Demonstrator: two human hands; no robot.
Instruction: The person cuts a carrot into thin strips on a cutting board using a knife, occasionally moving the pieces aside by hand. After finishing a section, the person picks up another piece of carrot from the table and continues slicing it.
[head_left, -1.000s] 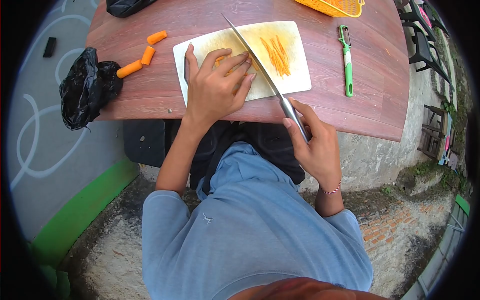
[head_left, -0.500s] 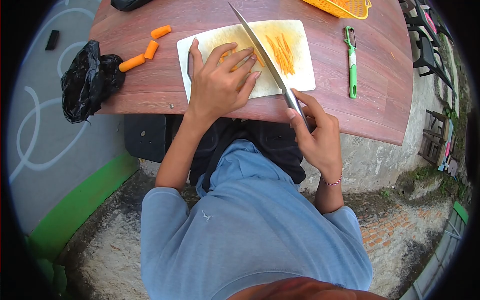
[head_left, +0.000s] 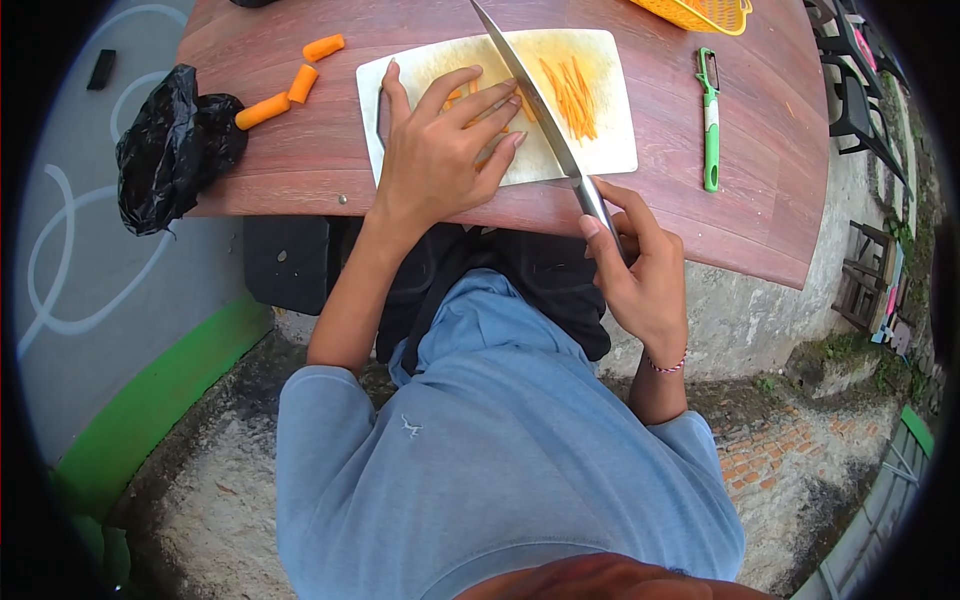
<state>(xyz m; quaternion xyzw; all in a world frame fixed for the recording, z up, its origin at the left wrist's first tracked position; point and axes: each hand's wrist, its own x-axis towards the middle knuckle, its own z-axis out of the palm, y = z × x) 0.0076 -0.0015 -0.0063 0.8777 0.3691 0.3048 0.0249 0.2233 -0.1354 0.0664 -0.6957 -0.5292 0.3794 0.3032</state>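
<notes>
A white cutting board (head_left: 613, 152) with yellow-orange stains lies at the table's near edge. My left hand (head_left: 437, 150) rests on it, fingers bent and spaced apart, pressing down cut carrot (head_left: 528, 108) that shows in part between and beyond the fingertips. My right hand (head_left: 640, 262) grips the handle of a long kitchen knife (head_left: 545, 122). Its blade slants across the board, right beside the left fingertips. On the blade's other side lies a small pile of thin carrot strips (head_left: 573, 100).
Several orange carrot pieces (head_left: 262, 111) lie left of the board, beside a crumpled black plastic bag (head_left: 170, 150) overhanging the table edge. To the right is a green-handled peeler (head_left: 711, 125). A yellow basket (head_left: 705, 14) stands at the back of the wooden table (head_left: 760, 200).
The view has shifted slightly. Both hands keep nearly the same places, and the knife stays beside the left fingertips with its blade at much the same slant.
</notes>
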